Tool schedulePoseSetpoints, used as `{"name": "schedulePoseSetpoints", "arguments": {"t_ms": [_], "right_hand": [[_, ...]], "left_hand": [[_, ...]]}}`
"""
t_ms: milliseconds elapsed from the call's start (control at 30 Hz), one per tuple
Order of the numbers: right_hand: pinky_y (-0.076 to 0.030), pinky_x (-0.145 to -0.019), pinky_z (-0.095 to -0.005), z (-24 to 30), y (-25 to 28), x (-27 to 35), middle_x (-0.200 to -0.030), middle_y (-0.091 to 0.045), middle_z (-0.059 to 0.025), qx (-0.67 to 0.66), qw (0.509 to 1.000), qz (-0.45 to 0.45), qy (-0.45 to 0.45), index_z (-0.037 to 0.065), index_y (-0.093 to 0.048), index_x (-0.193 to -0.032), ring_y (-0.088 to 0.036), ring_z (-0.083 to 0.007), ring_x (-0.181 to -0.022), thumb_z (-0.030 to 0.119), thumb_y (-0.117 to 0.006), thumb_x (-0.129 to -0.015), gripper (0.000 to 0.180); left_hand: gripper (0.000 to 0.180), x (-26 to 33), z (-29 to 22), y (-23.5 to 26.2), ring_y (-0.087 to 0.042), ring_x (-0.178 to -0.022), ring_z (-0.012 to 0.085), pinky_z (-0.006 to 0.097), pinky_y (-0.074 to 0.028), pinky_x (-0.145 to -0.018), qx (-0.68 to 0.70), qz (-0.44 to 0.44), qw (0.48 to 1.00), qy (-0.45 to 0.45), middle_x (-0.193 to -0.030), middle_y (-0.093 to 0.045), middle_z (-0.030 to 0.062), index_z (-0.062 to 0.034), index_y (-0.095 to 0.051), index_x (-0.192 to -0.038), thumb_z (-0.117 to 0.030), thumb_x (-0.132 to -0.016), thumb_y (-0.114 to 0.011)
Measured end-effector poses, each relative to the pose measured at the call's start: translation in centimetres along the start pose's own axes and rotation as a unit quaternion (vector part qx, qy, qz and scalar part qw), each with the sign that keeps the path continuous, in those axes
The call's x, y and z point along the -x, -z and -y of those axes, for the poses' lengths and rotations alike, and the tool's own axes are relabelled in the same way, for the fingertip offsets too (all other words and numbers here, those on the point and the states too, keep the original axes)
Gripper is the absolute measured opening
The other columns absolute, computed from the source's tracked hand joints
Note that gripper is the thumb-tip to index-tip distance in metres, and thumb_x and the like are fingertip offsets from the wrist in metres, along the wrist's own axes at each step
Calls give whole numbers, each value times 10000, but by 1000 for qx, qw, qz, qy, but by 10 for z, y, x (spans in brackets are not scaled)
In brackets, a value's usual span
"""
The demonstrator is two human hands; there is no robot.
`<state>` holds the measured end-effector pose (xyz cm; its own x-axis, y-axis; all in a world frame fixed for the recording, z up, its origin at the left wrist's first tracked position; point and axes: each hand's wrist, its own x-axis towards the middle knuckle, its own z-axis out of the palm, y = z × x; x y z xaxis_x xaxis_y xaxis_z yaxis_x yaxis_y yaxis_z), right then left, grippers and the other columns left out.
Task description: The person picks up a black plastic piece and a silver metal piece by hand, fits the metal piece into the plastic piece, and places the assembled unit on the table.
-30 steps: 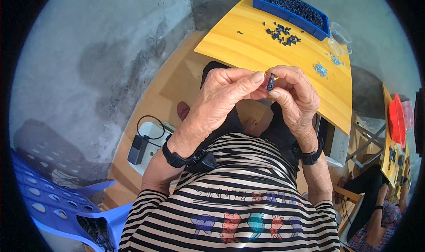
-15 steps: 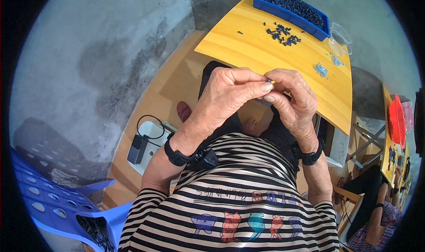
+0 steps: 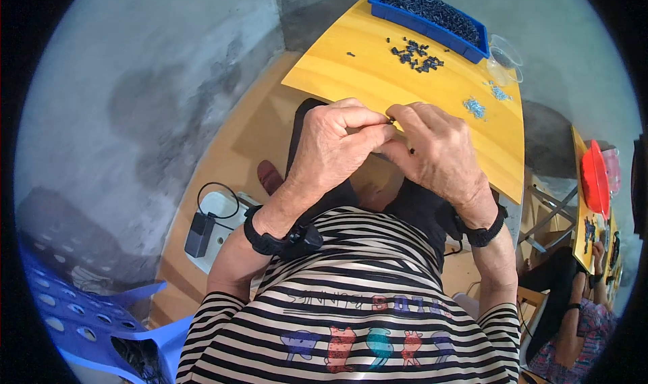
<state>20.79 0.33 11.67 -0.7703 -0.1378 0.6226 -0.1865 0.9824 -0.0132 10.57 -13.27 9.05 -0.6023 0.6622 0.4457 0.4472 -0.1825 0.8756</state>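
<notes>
My left hand (image 3: 335, 143) pinches a small black piece (image 3: 391, 121) between thumb and fingertips, just short of the table's near edge. Against that piece press the fingers of my right hand (image 3: 442, 151), its back turned upward. A second dark bit (image 3: 412, 151) shows by the right thumb; what it is I cannot make out. Most of the pinched piece is hidden by the fingertips. Beyond my hands, a loose pile of small black parts (image 3: 417, 57) lies on the yellow table (image 3: 337, 73). Small pale-blue pieces (image 3: 474, 107) form two little heaps at its right side.
A blue tray (image 3: 432, 28) full of black parts stands at the table's far edge, beside clear plastic cups (image 3: 505, 60). At lower left is a blue plastic chair (image 3: 101, 316). Another person (image 3: 574, 330) works at a table on the right, with a red basin (image 3: 595, 178).
My right hand has rolled over, so its back now faces up and its fingers reach over the piece. The left hand keeps its pinch. The whole view has shifted slightly.
</notes>
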Motion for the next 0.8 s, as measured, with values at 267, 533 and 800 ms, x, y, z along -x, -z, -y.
{"name": "schedulePoseSetpoints", "arguments": {"t_ms": [267, 533, 800], "right_hand": [[-488, -512, -329, -7, -15, -1, -602, -545, -82, 53, 997, 37, 32, 50, -536, -681, -596, -228, -554, 303, -655, -745, 287], [-490, -502, -352, -21, -33, 0, -612, -553, -107, 77, 994, 71, 10, 46, -535, -689, -603, -254, -543, 260, -615, -765, 241], [-486, -484, -374, -38, -49, -1, -615, -561, -130, 84, 994, 69, -11, 30, -540, -704, -606, -278, -543, 238, -601, -757, 223]], "left_hand": [[123, -4, 19, -4, -626, -653, 175, 272, -472, -588, -66, -6, 998, -6, -740, -645, 107, -9, -688, -844, -65, -738, -666], [126, -13, 33, -10, -635, -668, 229, 296, -481, -596, -119, -15, 992, -26, -746, -643, 113, -27, -694, -842, -64, -724, -666], [103, -29, 43, -21, -629, -674, 264, 328, -482, -600, -166, -38, 984, -57, -741, -640, 107, -31, -689, -787, -62, -706, -635]]}}
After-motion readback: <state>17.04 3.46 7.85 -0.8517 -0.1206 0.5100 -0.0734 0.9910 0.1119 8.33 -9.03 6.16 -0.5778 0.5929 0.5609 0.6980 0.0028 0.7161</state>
